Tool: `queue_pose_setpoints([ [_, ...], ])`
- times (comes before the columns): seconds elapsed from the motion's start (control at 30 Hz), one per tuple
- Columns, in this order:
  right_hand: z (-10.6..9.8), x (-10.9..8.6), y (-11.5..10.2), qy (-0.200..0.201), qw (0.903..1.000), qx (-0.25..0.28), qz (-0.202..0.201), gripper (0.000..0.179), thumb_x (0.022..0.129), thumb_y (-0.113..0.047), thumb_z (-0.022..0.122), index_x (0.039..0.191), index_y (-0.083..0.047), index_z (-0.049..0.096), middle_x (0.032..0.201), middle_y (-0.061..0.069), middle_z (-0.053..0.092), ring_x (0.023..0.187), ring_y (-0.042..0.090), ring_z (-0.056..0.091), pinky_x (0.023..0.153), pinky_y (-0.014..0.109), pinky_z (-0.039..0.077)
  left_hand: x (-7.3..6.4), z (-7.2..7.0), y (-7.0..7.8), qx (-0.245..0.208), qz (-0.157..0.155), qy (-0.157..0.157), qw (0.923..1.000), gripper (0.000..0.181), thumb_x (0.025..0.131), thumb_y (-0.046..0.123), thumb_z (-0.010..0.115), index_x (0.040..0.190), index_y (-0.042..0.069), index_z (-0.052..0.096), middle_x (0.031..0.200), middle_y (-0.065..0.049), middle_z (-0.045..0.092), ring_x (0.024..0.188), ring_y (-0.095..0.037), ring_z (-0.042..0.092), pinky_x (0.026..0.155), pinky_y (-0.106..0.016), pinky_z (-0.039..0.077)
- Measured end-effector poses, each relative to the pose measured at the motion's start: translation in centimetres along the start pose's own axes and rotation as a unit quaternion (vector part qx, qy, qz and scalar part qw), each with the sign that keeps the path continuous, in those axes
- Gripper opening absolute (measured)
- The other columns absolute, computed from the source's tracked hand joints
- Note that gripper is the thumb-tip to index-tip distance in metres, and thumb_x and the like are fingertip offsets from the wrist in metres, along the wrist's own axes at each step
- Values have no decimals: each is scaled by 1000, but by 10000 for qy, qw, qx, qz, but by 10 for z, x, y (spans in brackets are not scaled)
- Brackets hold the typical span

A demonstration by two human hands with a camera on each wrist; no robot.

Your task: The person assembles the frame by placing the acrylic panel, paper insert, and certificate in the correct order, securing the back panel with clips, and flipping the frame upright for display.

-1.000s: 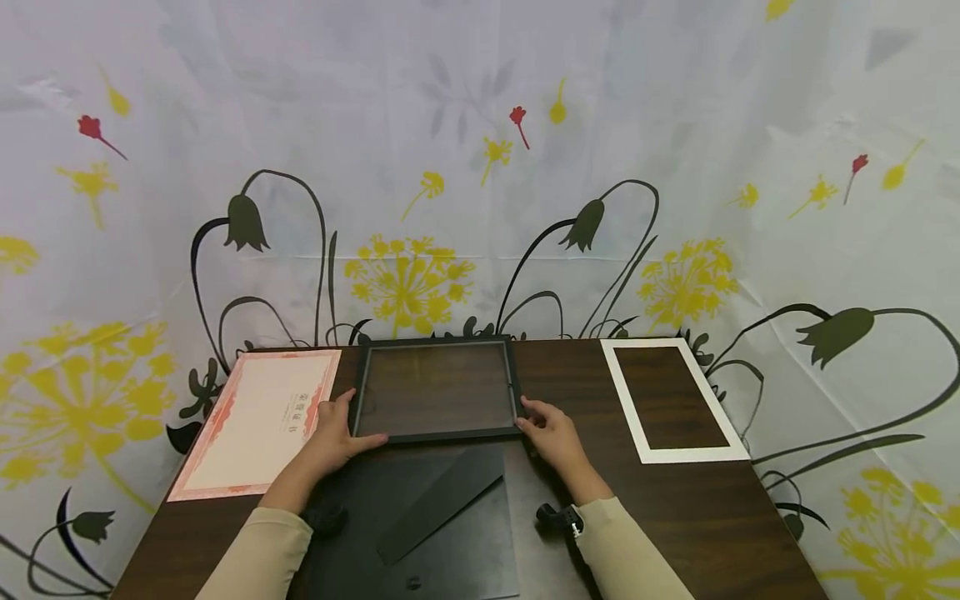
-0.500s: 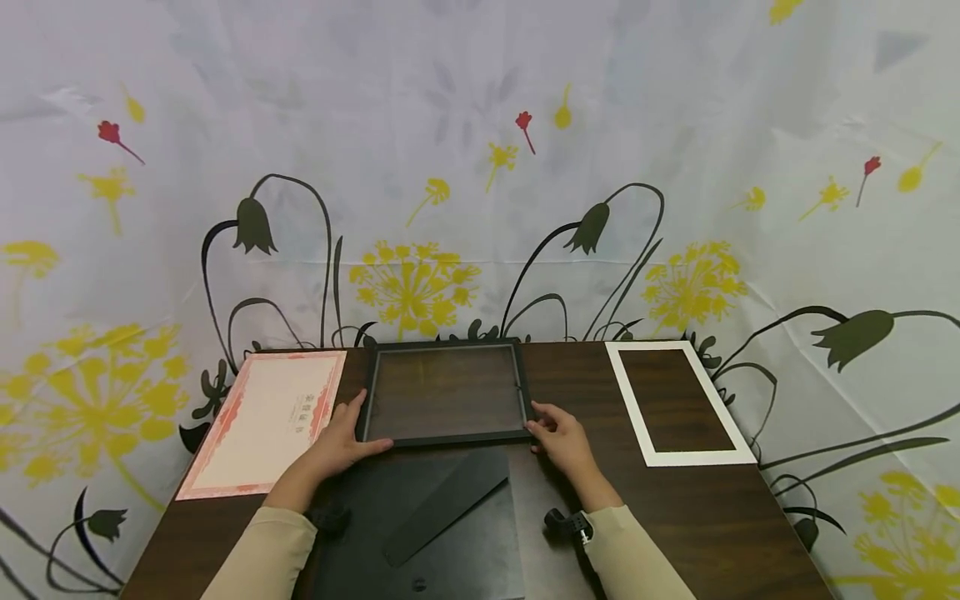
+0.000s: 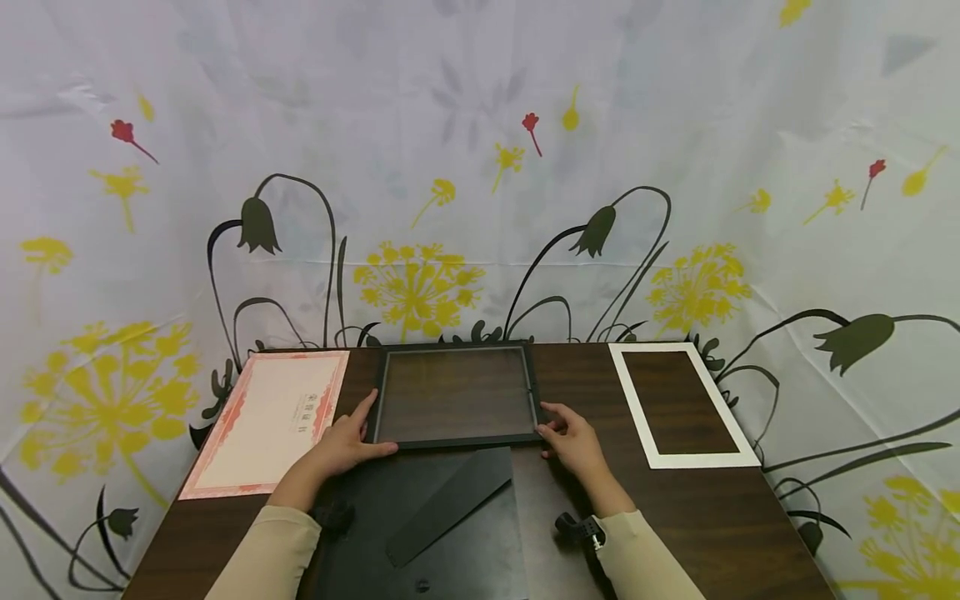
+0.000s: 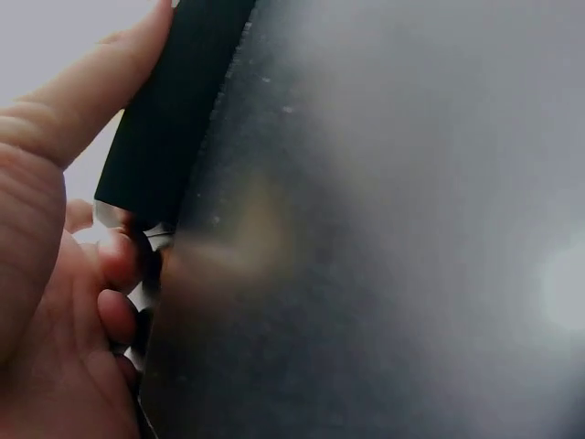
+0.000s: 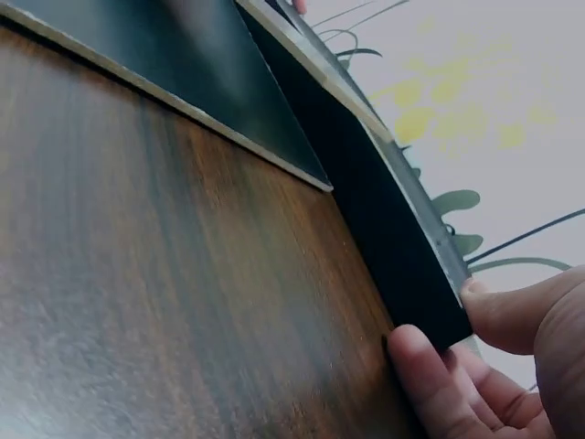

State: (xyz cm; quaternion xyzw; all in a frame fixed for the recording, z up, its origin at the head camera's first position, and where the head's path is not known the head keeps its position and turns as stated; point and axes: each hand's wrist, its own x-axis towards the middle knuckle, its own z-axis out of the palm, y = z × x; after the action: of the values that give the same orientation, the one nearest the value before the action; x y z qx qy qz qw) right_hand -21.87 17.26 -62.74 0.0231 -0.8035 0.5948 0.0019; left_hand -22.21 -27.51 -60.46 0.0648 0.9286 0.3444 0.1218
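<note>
A dark picture frame (image 3: 459,439) with a clear pane lies at the table's far edge in the head view. My left hand (image 3: 343,446) holds its near left corner, thumb along the front side and index finger up the left side. The near right corner is pinched by my right hand (image 3: 576,442); in the right wrist view the thumb (image 5: 516,315) is on top and the fingers curl below. Directly in front of the frame lies the black backing board (image 3: 352,533) with its easel leg (image 3: 450,506) on top. The left wrist view shows the board's shiny surface close up.
A certificate sheet (image 3: 262,417) with a red-pink border lies on the left of the brown wooden table (image 3: 697,533). On the right is a white mat (image 3: 637,408) with a rectangular opening. A flower-printed curtain (image 3: 480,167) hangs behind the table.
The picture frame has shifted slightly to the right, with both hands keeping hold of its near corners. The head view has turned a little. The backing board, certificate and mat stay put.
</note>
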Motion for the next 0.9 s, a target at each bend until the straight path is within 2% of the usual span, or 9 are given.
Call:
queue_pose_setpoints([
  [0.1, -3, -4, -3, -54, 9997, -221, -42, 44, 100, -1, 76, 144, -3, 69, 98, 15, 67, 81, 20, 69, 65, 33, 65, -1, 1, 0, -47, 5, 19, 10000, 127, 86, 60, 89, 177, 19, 10, 81, -6, 49, 68, -22, 43, 62, -35, 39],
  [0.23, -15, -11, -7, -160, 9957, -869, -294, 36, 99, -1, 77, 135, -4, 74, 99, 11, 72, 85, 15, 69, 70, 28, 60, -1, 3, 1, -98, -65, -19, 9999, 127, 87, 59, 89, 178, 21, 9, 81, -6, 50, 69, -22, 44, 62, -35, 39],
  [0.33, -35, -18, -7, -90, 9885, -1438, -468, 27, 97, -2, 79, 124, -8, 79, 97, 6, 75, 85, 12, 67, 74, 27, 54, -1, 6, 2, -125, -47, -71, 9999, 126, 87, 60, 88, 178, 21, 8, 80, -6, 50, 68, -22, 43, 62, -35, 38],
  [0.43, -63, -24, -6, 137, 9821, -1830, -431, 20, 98, -5, 79, 118, -10, 80, 98, 5, 75, 88, 15, 68, 78, 29, 52, 0, 7, 4, -167, 10, -68, 9998, 125, 88, 60, 87, 178, 21, 8, 80, -7, 50, 68, -22, 43, 61, -36, 38],
  [0.67, -128, -37, -1, 800, 9632, -2566, -45, 19, 102, -12, 74, 120, -6, 77, 108, 14, 78, 103, 34, 75, 86, 46, 58, 0, 7, 1, -145, -14, -63, 9999, 126, 88, 60, 87, 178, 21, 7, 81, -7, 50, 66, -21, 43, 61, -36, 39],
  [0.77, -144, -43, 3, 914, 9554, -2804, 176, 22, 102, -14, 74, 121, -3, 76, 110, 18, 77, 105, 39, 75, 88, 53, 58, 1, 4, -1, -120, -51, -94, 9999, 126, 88, 61, 86, 178, 23, 6, 84, -7, 51, 68, -21, 44, 61, -35, 39],
  [0.9, -159, -53, 11, 1183, 9463, -2986, 365, 26, 101, -17, 75, 121, -1, 75, 113, 21, 75, 106, 40, 73, 89, 56, 56, 1, 1, -2, -98, -116, -162, 9998, 127, 88, 62, 86, 178, 25, 4, 92, -10, 53, 76, -23, 47, 65, -36, 39],
])
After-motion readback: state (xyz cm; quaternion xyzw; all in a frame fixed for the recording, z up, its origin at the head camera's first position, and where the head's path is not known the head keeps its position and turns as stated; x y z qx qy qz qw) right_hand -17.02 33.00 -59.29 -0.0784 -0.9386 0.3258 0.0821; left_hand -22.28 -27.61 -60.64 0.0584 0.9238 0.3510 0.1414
